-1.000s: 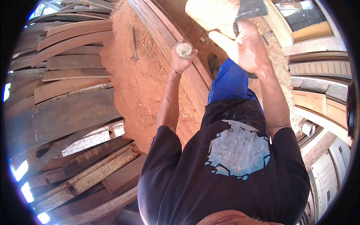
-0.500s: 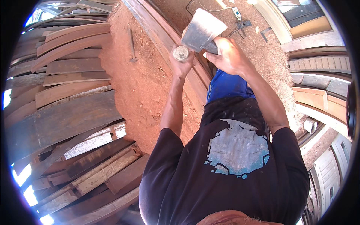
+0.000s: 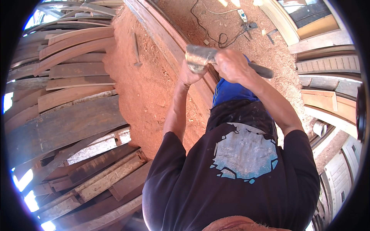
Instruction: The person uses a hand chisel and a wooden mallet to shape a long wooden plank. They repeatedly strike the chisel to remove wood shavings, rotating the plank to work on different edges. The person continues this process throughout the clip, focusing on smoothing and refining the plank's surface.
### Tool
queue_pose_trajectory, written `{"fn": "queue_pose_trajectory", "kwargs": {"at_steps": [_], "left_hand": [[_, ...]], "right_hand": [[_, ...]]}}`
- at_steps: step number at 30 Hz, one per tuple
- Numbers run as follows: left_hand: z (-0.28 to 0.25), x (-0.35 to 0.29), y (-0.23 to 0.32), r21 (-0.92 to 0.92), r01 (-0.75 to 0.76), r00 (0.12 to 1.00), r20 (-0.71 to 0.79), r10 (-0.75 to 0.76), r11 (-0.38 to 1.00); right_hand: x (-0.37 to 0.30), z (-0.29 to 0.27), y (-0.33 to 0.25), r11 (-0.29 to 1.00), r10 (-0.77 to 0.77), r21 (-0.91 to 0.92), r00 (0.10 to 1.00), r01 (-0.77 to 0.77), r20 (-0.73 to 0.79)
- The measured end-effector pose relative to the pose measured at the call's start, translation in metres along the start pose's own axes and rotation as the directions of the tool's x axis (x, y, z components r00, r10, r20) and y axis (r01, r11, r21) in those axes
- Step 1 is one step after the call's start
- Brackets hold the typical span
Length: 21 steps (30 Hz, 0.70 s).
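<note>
A long reddish-brown wooden beam (image 3: 169,36) runs diagonally in front of me, and both hands are above it. Wrapped round a mallet (image 3: 201,54) is my right hand (image 3: 234,66), with the dark handle (image 3: 262,71) sticking out to the right. The mallet head is over the top of my left hand (image 3: 190,76). My left hand is closed round the upright chisel, whose round butt showed half a second ago. Now the mallet head mostly hides that butt, and the blade is out of sight. Whether mallet and chisel touch, I cannot tell.
A hammer (image 3: 136,50) lies on reddish sawdust (image 3: 144,104) left of the beam. Stacked boards (image 3: 73,119) fill the left side. Beyond the beam are a dark cable (image 3: 200,25), a power strip (image 3: 242,15) and wood shavings. More planks and panels (image 3: 327,65) line the right.
The mallet has come down and swung from raised and tilted to lying across the top of my left hand. My right hand has lowered slightly; my left hand stays nearly in place.
</note>
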<state>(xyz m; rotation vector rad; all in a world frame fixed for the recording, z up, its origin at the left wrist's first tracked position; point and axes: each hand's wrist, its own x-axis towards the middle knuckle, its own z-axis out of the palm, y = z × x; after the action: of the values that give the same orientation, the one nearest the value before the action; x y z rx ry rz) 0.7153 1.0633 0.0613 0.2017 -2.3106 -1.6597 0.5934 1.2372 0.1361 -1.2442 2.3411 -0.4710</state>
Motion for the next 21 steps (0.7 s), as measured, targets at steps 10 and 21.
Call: {"fn": "queue_pose_trajectory", "kwargs": {"at_steps": [10, 21], "left_hand": [[0.001, 0.001, -0.010, -0.043, 0.244, 0.941, -0.232, -0.248, 0.969], [0.011, -0.006, 0.002, -0.038, 0.030, 1.000, 0.000, -0.030, 0.999]], "right_hand": [[-0.035, -0.055, -0.004, 0.860, -0.052, 0.467, 0.946, 0.205, -0.320], [-0.025, -0.022, -0.007, 0.984, -0.061, 0.157, 0.985, 0.087, -0.162]]}}
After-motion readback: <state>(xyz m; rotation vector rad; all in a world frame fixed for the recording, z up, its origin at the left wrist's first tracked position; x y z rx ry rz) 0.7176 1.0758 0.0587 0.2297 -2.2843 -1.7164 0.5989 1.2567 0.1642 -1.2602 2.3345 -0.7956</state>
